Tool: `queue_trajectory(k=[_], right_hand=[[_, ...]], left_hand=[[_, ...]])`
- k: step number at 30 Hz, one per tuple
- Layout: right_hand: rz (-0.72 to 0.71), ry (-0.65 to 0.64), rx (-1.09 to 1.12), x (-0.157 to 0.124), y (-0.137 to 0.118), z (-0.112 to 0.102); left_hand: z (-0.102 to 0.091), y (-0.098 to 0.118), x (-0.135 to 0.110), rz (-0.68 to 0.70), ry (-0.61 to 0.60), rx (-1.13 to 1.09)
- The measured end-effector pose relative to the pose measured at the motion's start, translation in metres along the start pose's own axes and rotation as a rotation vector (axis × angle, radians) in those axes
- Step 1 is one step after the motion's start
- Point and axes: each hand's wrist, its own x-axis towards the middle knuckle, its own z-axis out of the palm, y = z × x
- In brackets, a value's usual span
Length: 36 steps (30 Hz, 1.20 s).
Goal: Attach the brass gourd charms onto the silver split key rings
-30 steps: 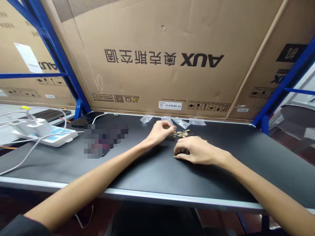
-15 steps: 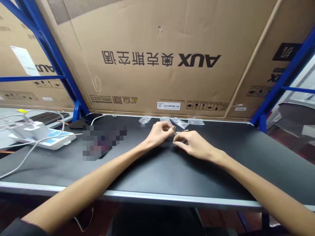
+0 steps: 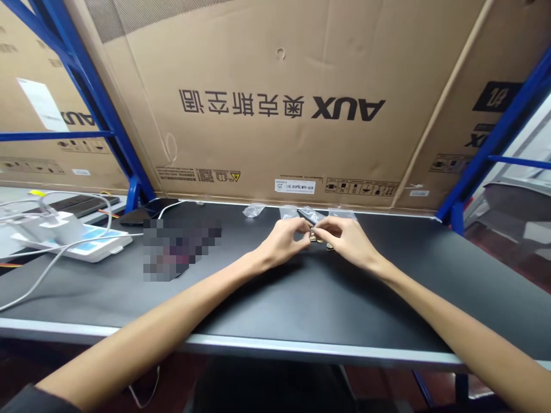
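Observation:
Over the middle of the black tabletop (image 3: pixel 267 304), my left hand (image 3: pixel 282 242) and my right hand (image 3: pixel 350 242) meet with their fingertips pinched close together. Between them is a cluster of small shiny gold-coloured pieces (image 3: pixel 317 236), held at the fingertips of both hands. One more gold-coloured piece (image 3: pixel 330 247) shows just under the right fingers. The pieces are too small to name, and the fingers partly cover them. Behind the hands lie several clear plastic bags, one of them a crumpled bag (image 3: pixel 253 210) to the left.
A large cardboard box (image 3: pixel 241 143) stands upright along the back edge, between blue metal posts (image 3: pixel 103 109). On the left are a white power strip (image 3: pixel 81 244) with cables and a pixelated dark object (image 3: pixel 181 252). A metal strip (image 3: pixel 275 346) edges the table's front.
The fingertips of both hands have come together. My right hand has risen and turned, and more of the gold-coloured pieces now shows below the fingers.

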Motion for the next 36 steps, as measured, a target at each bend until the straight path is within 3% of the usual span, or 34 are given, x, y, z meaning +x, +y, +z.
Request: queue_trajectory(k=[7,14,17,20,25,36], right_hand=[[-0.024,0.005,-0.059,-0.003,-0.004,0.002],[-0.203,0.017,-0.239,-0.004,0.003,0.013],[-0.198,-0.010,-0.269,0.000,0.002,0.004],[-0.105,-0.012,-0.389,0.005,0.005,-0.018],[-0.046,-0.351,-0.540,0.009,0.020,-0.046],[0.110,-0.450,-0.546,0.009,0.024,-0.057]], left_hand=[[-0.001,0.001,0.000,-0.088,0.000,-0.060],[0.001,-0.004,0.004,-0.288,0.110,-0.393],[0.000,-0.007,0.008,-0.355,0.143,-0.546],[-0.002,-0.008,0.011,-0.434,0.197,-0.660],[-0.003,-0.011,0.011,-0.497,0.202,-0.671],[-0.004,-0.007,0.011,-0.495,0.169,-0.663]])
